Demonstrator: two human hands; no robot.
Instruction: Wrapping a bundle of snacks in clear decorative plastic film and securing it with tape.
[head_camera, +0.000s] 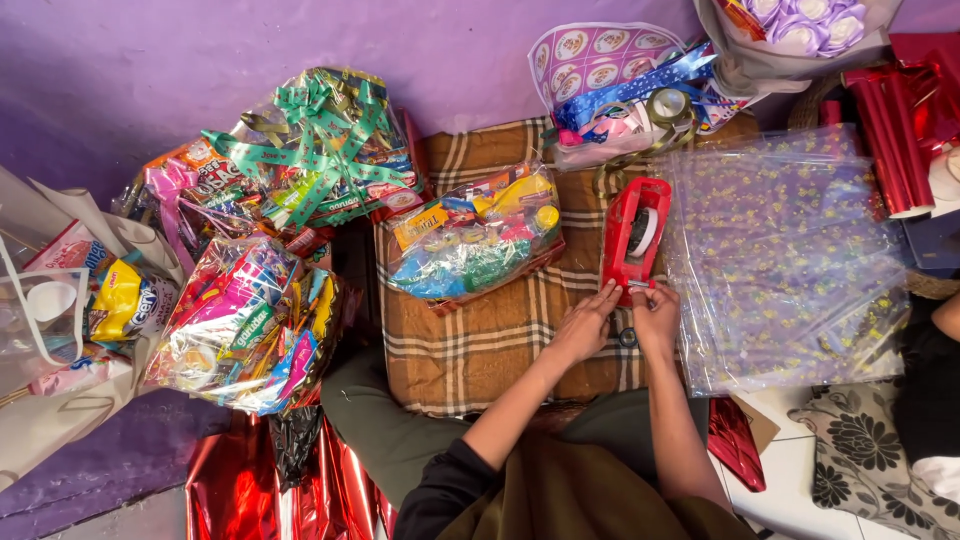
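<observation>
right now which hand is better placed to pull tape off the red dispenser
Probably the right hand: its fingertips sit at the near end of the red tape dispenser, where the tape seems to come off. The left hand rests beside it on the dispenser's left edge, better placed to steady it.

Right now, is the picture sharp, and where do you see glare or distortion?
Head view: mostly sharp and evenly lit; both hands, left hand and right hand, at the red tape dispenser look clear. Glare shows on the red foil, the clear patterned plastic sheet and the wrapped gift baskets. Wide-angle lens bends the edges slightly; shadows are soft.
</observation>
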